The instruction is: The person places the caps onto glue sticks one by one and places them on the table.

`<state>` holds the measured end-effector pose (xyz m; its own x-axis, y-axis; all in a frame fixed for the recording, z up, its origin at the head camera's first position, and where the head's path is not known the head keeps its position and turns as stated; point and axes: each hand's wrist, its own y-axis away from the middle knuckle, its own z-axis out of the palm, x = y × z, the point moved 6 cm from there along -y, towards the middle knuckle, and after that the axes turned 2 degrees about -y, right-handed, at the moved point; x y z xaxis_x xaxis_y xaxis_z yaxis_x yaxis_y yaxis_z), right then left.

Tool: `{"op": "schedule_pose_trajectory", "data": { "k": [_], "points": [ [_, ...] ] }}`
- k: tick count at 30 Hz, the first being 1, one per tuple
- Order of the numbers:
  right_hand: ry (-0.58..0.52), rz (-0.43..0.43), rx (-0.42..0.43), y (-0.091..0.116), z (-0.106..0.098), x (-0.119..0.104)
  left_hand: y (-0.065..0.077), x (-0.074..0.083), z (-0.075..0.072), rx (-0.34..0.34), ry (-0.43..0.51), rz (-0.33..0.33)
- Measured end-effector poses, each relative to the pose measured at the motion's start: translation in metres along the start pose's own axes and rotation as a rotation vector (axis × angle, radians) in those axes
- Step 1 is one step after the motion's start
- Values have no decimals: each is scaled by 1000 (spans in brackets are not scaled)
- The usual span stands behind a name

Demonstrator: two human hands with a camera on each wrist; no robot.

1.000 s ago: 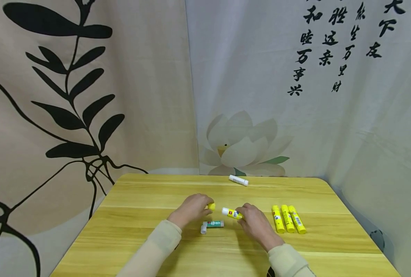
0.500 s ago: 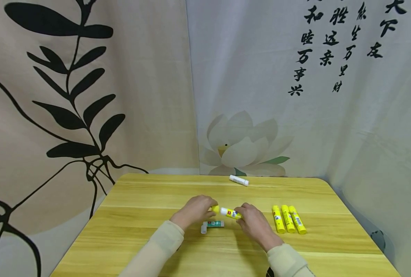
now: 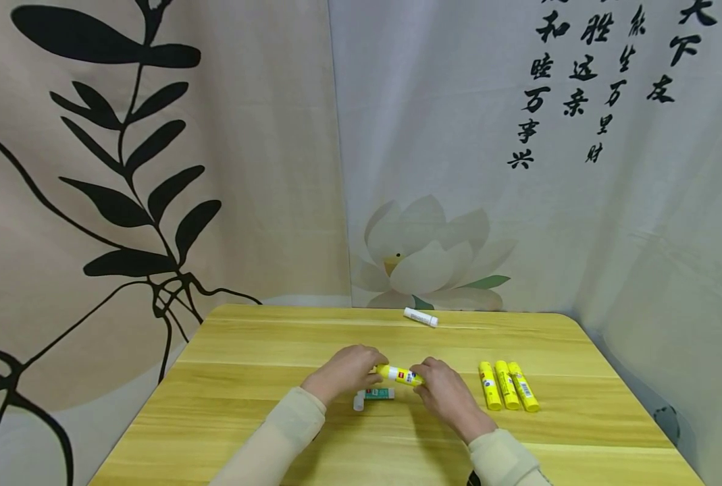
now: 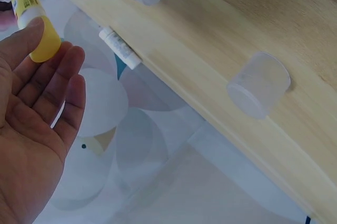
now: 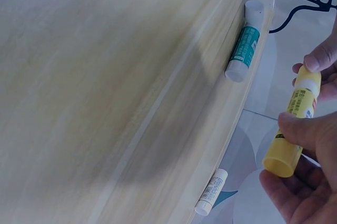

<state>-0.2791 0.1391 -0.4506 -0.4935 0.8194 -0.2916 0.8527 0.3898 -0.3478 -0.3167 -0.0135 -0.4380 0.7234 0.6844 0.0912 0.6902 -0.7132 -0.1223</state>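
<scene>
A yellow glue stick (image 3: 404, 376) is gripped at its body by my right hand (image 3: 448, 395), thumb across it in the right wrist view. My left hand (image 3: 350, 371) pinches its yellow cap (image 4: 46, 41) between thumb and fingers. The cap meets the stick's white collar (image 5: 308, 84), part of which still shows between cap and label. Below the left hand lies a green-labelled glue stick (image 3: 379, 393), with a translucent cap (image 3: 358, 402) beside its left end.
On the right of the wooden table (image 3: 263, 439), several yellow glue sticks, including one in the middle (image 3: 506, 385), lie side by side. A white glue stick (image 3: 421, 317) lies at the far edge, before the printed curtain (image 3: 275, 169).
My left hand has moved right with the yellow cap, closing the gap to the glue stick's white end. The right hand has stayed almost still.
</scene>
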Motion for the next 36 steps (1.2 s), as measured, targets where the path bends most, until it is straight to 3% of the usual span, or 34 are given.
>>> {"op": "schedule_pose_trajectory", "data": {
  "k": [11,30,36],
  "points": [
    [7,-36,5,0,-1,-5,-1,8,-2,6,26,63],
    [52,-100,-14,0,-2,-10,-2,13,-5,31,28,93],
    [65,-112,-26,1,-4,-10,-4,16,-5,44,-11,111]
  ]
}}
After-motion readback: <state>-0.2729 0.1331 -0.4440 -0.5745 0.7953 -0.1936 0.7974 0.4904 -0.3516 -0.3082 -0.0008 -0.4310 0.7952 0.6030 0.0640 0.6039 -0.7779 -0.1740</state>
